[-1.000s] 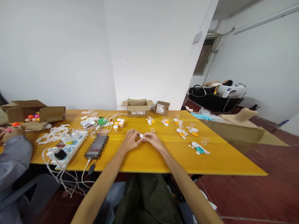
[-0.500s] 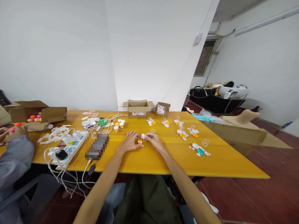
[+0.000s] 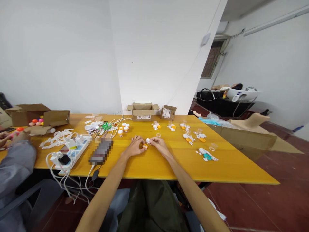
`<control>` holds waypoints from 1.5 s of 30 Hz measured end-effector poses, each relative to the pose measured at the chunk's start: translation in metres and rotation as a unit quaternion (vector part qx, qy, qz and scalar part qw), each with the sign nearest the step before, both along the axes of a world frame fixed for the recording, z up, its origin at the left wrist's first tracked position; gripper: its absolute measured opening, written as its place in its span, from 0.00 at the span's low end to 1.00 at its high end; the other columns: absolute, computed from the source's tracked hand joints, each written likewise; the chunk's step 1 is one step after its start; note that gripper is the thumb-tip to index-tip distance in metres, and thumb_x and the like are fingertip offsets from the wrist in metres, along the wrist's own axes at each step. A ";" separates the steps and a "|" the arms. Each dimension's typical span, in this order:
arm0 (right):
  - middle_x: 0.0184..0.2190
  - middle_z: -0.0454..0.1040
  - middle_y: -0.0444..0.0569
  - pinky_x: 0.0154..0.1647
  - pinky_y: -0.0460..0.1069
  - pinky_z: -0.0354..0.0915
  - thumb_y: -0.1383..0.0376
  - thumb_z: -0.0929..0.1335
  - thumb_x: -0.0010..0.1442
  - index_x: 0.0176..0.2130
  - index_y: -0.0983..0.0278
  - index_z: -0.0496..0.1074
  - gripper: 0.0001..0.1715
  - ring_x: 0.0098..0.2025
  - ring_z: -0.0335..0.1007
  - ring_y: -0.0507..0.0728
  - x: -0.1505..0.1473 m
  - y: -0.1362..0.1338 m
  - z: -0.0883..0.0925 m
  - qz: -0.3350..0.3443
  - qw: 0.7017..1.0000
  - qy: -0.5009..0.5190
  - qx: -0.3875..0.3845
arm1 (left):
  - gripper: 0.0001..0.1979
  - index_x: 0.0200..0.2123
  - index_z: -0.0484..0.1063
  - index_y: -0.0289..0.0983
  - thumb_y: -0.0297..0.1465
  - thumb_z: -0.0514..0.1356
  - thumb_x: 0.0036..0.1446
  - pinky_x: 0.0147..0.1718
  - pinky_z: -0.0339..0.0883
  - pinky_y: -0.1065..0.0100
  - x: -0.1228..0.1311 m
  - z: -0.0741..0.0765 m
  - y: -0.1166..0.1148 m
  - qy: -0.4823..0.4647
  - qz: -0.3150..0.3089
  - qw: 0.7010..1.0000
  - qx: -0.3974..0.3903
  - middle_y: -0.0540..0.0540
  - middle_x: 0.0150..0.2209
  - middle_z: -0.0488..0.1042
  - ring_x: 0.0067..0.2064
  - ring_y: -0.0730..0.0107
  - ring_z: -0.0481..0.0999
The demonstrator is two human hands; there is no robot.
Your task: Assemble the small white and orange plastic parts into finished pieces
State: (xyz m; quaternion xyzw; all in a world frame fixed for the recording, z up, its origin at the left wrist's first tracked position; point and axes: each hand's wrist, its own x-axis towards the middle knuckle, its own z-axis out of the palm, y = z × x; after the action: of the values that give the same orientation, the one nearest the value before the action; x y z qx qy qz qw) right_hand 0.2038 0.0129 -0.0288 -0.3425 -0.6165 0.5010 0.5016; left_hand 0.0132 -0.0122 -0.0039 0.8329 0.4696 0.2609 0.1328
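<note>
Near the middle of the table, my left hand (image 3: 133,147) grips a small round orange part (image 3: 145,146) with white on its top between thumb and fingers. In my right hand (image 3: 159,145) a small white round cap-like part (image 3: 147,140) is pinched, just above and beside the orange one. Whether the two parts touch cannot be told. A clear ring (image 3: 158,135) lies beyond my right hand. To the left, behind my left hand, stand several white-and-orange round pieces (image 3: 126,129) in a cluster.
Small piles of white and orange parts (image 3: 189,140) lie on the right, one with a teal disc (image 3: 207,156). Cardboard boxes (image 3: 141,113) stand by the wall. A power strip (image 3: 76,151), cables and a blurred phone (image 3: 100,151) are left. A co-worker's sleeve (image 3: 20,158) is far left.
My left thumb has closed in on the orange part, which has shifted slightly. My right hand keeps its pinch on the white part, nearly still. The co-worker's hand has moved a little.
</note>
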 end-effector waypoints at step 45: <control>0.36 0.78 0.46 0.46 0.53 0.71 0.67 0.72 0.49 0.37 0.60 0.72 0.13 0.39 0.76 0.56 -0.009 -0.012 0.000 0.025 0.992 -0.087 0.084 | 0.11 0.39 0.73 0.42 0.39 0.64 0.53 0.49 0.59 0.55 -0.001 -0.001 0.004 -0.009 -0.005 1.000 -0.018 0.46 0.41 0.72 0.47 0.57 0.66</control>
State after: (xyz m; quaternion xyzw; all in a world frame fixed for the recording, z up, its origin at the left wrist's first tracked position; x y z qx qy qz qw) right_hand 0.1948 0.0012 -0.0290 -0.3257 -0.7058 0.4287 0.4604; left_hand 0.0118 -0.0081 -0.0054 0.8303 0.4691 0.2591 0.1533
